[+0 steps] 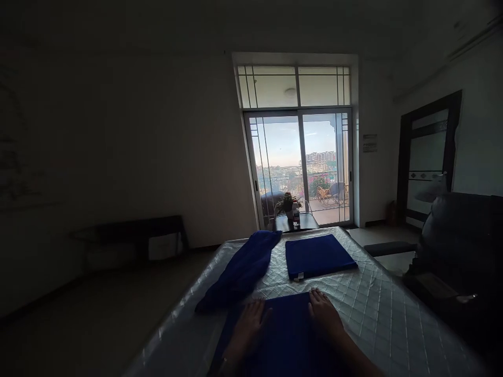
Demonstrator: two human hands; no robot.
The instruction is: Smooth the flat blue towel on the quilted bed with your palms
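A blue cloth [288, 335] lies spread flat in front of me, its near end running out of the picture. On its left part rests my left hand [250, 323], palm down with fingers stretched out and slightly blurred. My right hand [324, 313] lies flat along the cloth's right edge, fingers extended forward. Just beyond, a neatly folded blue cloth [320, 255] with a small white label [301, 276] sits by itself. To the left, a loose, rumpled blue cloth [243, 269] stretches towards the far edge. All three lie on a quilted, silvery mattress-like surface [377, 293].
Past the far edge stands a small dark table [294, 224] with a potted plant [288, 203] and a bottle [296, 214]. Sliding glass doors [301, 162] are behind it. A dark chair [456, 241] is at right, a low dark bench-like piece [133, 235] at left.
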